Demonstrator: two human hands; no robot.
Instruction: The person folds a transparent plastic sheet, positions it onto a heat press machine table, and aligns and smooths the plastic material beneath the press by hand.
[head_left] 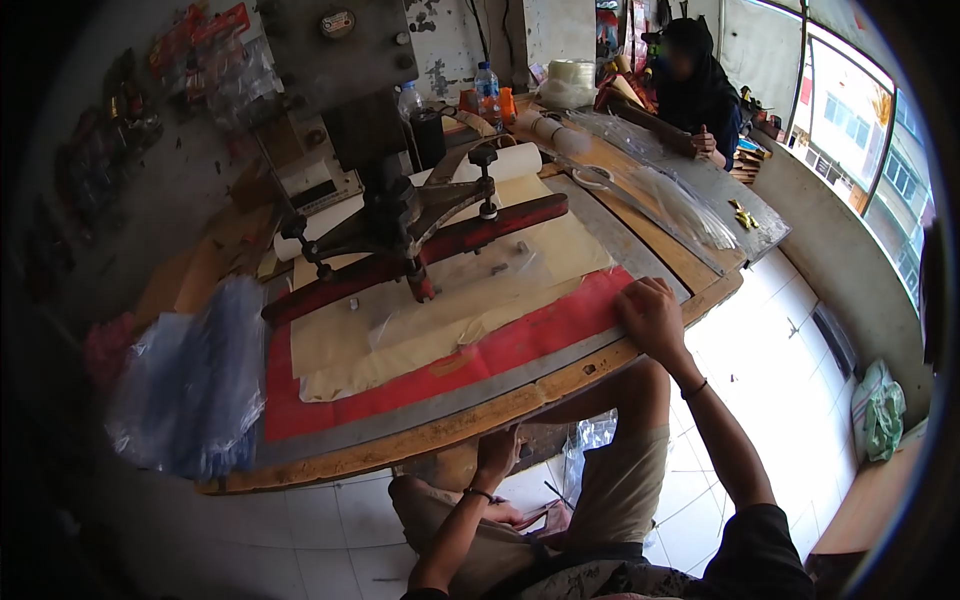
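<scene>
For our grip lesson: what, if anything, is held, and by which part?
Right hand: on the red sheet, right end; grip unclear. Left hand: below the table edge, hold unclear.

The place was a workshop, judging by its equipment. Near the fingers (640, 290) of the right hand (660, 318) spread a worn wooden workbench (560, 384). Ahead and to the left of those fingers stood a heavy dark press (365, 130) with a long red bar (530, 213). Well to their left, clear plastic bags (195, 390) hung over the bench's edge, and beyond them lay transparent strips (690, 205). Farther off, another person (700, 110) sat at the bench, and a wall (435, 50) showed peeling paint.
</scene>
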